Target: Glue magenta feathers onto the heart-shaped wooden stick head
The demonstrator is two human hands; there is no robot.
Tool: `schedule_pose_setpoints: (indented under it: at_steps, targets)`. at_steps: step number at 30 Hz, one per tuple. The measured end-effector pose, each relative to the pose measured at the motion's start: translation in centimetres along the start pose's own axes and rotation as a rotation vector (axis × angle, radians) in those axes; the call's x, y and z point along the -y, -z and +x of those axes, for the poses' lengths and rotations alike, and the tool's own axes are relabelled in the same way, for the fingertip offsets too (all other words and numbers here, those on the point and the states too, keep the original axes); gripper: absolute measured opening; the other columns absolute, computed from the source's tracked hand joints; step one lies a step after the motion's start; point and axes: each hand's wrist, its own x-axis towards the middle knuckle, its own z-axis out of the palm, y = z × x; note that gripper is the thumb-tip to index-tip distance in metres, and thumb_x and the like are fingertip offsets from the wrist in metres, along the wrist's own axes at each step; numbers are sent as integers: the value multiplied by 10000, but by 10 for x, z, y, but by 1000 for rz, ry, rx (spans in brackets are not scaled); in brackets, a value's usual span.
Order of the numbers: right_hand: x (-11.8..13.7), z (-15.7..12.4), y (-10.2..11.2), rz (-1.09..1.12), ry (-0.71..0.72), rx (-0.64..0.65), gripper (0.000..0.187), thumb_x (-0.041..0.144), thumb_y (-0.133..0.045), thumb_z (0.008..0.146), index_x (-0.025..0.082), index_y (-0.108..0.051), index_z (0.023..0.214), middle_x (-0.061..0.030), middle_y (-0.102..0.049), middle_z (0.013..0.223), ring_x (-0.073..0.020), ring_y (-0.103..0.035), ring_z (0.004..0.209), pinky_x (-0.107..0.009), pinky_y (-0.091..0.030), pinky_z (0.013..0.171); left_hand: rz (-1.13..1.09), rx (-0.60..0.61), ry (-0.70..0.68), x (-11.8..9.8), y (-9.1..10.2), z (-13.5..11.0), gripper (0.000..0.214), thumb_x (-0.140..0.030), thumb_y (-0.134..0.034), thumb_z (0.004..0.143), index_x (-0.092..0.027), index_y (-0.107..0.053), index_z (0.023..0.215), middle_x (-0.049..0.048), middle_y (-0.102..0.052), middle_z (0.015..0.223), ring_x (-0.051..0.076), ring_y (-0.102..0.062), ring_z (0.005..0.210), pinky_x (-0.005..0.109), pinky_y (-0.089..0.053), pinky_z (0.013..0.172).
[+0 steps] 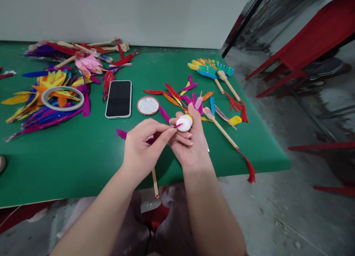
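My left hand is closed, thumb and forefinger pinching the thin end of a magenta feather. That end touches the white face of a small round yellow-edged piece, which my right hand grips between thumb and fingers. Another magenta feather part shows left of my left hand; I cannot tell if it is the same feather. Below my left hand a wooden handle sticks out past the table edge, its upper end hidden. Loose coloured feathers lie just beyond my hands.
The green table holds a phone, a round lid, a tape roll over a feather pile, and more feathers behind. To the right are feather fans and a tasselled wooden handle. A red chair stands beyond.
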Motion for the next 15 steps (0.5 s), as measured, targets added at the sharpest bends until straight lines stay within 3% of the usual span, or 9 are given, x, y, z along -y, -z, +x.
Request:
schedule_pose_setpoints:
  at_steps: [15]
  targets:
    - [-1, 1, 0, -5, 30, -44, 393, 412, -448, 862, 170, -463, 552, 86, -426, 400, 32, -278, 242, -52, -154, 215, 100, -6, -118, 0, -2, 1, 90, -155, -617, 769, -181, -668, 699, -29, -635, 636, 73, -560, 613, 198, -453, 601]
